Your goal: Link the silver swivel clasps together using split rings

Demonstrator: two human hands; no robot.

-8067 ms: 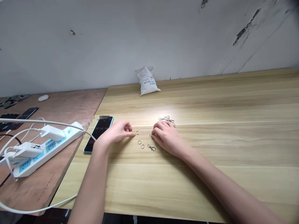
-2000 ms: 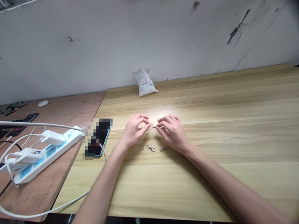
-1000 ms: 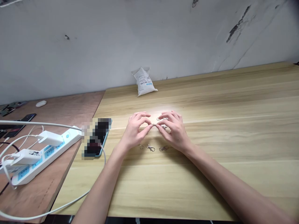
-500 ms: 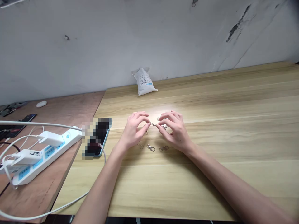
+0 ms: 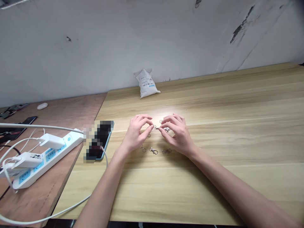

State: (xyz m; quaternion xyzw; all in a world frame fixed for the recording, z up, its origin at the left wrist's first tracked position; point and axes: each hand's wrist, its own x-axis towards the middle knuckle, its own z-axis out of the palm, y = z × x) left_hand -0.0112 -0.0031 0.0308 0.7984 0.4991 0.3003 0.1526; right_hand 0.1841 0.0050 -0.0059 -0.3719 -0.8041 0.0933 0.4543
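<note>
A: How far along are things?

B: Partway, I'd judge. Two silver metal swivel clasps, each with what looks like a ring at one end, lie apart on the pale wood-grain table, nearer the person. Another piece is between the hands, and there are loose rings and a pile besides.

A: What are the hands doing?

B: The left hand has thumb and forefinger pinched together on a small silver metal ring. The right hand has its thumb and forefinger closed on a slim silver metal fitting, right beside that ring. It's probably another clasp, but it's too small here to be sure, or to see whether the two are linked.

A: And the counts?

B: Two clasps set apart, one ring and one fitting in the fingers. Three loose silver rings lie near the left hand, none touching the set-apart clasps. The silver metal pile is partly hidden behind the right hand, so I can't count it.

A: Anything else on that table?

B: One white printed plastic parcel near the wall, and one black phone with a light-blue edge, left of the left hand.
</note>
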